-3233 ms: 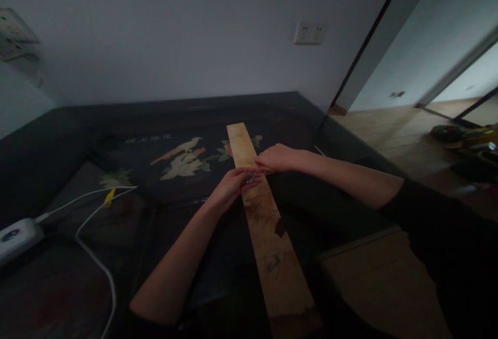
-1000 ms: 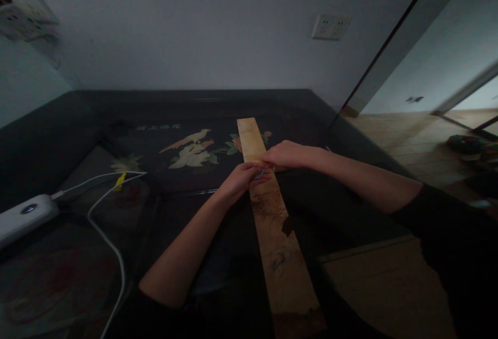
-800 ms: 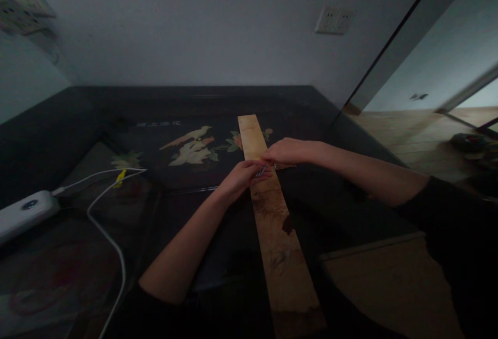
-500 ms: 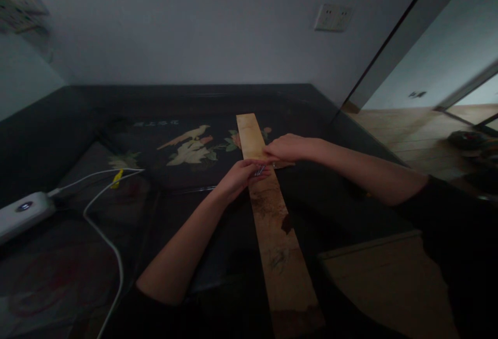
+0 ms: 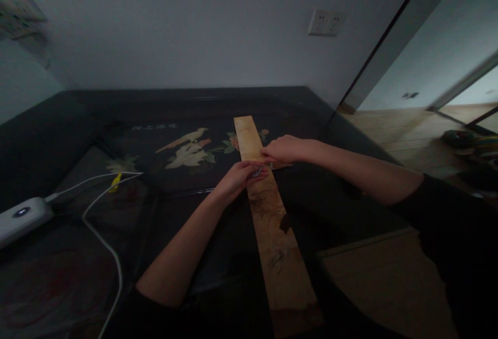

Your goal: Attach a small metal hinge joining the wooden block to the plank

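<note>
A long wooden board point(image 5: 268, 225) with dark stains and a dark brown patch runs away from me across the black table top. My left hand point(image 5: 243, 177) is over the board's left edge, palm partly up and fingers curled around several small silvery metal pieces point(image 5: 257, 171), slim like nails or screws. Just beyond it, my right hand point(image 5: 283, 149) has its fingers drawn together over the board, close to the left fingertips. A small shiny bit point(image 5: 271, 164) shows beneath the right fingers; what they pinch is hidden.
A bird-and-flower picture point(image 5: 189, 153) decorates the black table top point(image 5: 187, 105). At the left lie a white power strip point(image 5: 25, 219) and a white cable point(image 5: 112, 256) with a yellow tag point(image 5: 115, 182). Wall sockets point(image 5: 327, 22) are set behind. Pale floor point(image 5: 383, 131) shows at right.
The view has shifted slightly, so everything sits a little further left. Both hands keep nearly the same pose over the board.
</note>
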Demonstrator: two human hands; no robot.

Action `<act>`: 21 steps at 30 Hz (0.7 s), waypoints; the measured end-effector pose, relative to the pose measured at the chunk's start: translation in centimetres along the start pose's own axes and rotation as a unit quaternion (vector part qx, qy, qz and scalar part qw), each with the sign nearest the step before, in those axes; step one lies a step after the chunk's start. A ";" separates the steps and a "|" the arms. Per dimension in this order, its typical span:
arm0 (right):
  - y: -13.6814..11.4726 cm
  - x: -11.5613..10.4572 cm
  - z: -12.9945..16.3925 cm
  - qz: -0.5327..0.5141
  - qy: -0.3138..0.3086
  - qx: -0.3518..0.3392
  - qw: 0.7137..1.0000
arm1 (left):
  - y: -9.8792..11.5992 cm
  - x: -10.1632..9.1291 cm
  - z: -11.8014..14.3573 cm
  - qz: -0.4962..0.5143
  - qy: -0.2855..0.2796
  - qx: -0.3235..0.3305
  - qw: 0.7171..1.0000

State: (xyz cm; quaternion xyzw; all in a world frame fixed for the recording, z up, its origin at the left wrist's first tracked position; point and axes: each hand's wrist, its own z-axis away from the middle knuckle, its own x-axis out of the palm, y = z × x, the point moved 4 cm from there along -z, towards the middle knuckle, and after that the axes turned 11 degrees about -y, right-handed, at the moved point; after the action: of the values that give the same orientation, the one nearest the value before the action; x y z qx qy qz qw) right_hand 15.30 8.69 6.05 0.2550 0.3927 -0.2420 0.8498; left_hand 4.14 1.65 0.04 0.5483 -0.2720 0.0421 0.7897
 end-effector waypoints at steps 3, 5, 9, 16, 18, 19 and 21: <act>-0.3 -0.1 0.0 0.001 0.000 0.025 1.000 | 0.2 0.2 0.1 0.000 -0.013 0.002 1.000; -0.8 -0.2 0.1 0.005 -0.005 0.013 1.000 | 0.2 0.2 0.1 0.003 -0.015 0.002 1.000; -1.0 -0.5 0.5 0.014 -0.013 -0.015 1.000 | 0.2 0.2 0.1 0.007 -0.009 0.000 1.000; -0.1 0.4 -0.5 0.006 0.006 0.020 1.000 | 0.0 0.0 -0.1 0.000 -0.007 -0.007 1.000; -0.3 0.5 -0.7 0.013 0.006 0.024 1.000 | 0.0 0.0 -0.2 0.000 -0.010 -0.006 1.000; -0.5 0.5 -0.6 0.015 0.006 0.020 1.000 | 0.0 0.0 -0.2 0.000 -0.011 -0.005 1.000; -0.8 0.2 -0.3 0.011 0.000 0.009 1.000 | 0.0 -0.1 -0.2 0.003 -0.010 -0.006 1.000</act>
State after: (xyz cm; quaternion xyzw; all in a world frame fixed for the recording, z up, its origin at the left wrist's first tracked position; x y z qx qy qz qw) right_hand 14.77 8.26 5.55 0.2670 0.3877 -0.2365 0.8499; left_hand 4.16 1.80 -0.03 0.5434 -0.2818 0.0372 0.7899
